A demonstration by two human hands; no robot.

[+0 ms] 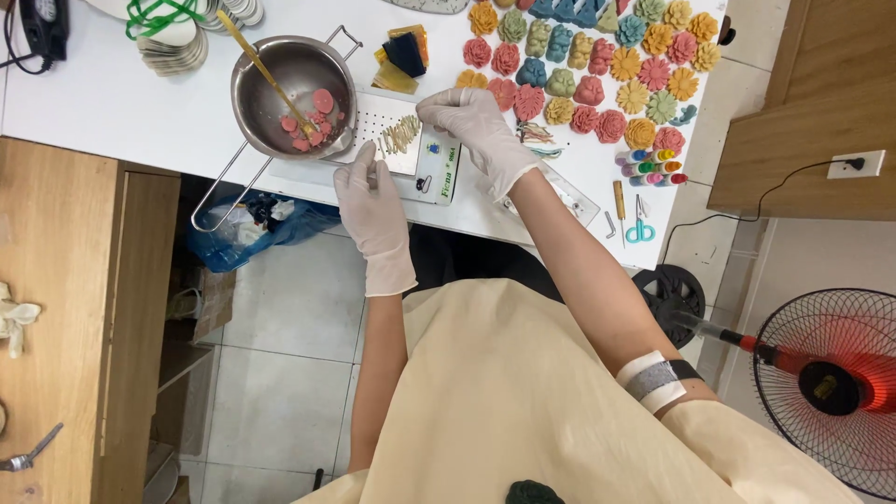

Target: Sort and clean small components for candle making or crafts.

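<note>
The white counter (pixel 112 103) carries a round steel saucepan (pixel 291 93) with a long wire handle, a flat perforated metal grater (pixel 387 131) on a small box, rows of colourful flower-shaped soaps (pixel 607 75), a cluster of small coloured bottles (pixel 649 166) and blue-handled scissors (pixel 639 224) near its edge.

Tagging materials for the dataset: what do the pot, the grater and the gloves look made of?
Pot: bare metal, likely stainless steel; brushed grey sheen, wire handles.
Grater: flat perforated sheet, probably metal with a pale matte look; shavings lie on it.
Gloves on the left hand and right hand: thin whitish latex or nitrile, wrinkling tight over the fingers.
</note>
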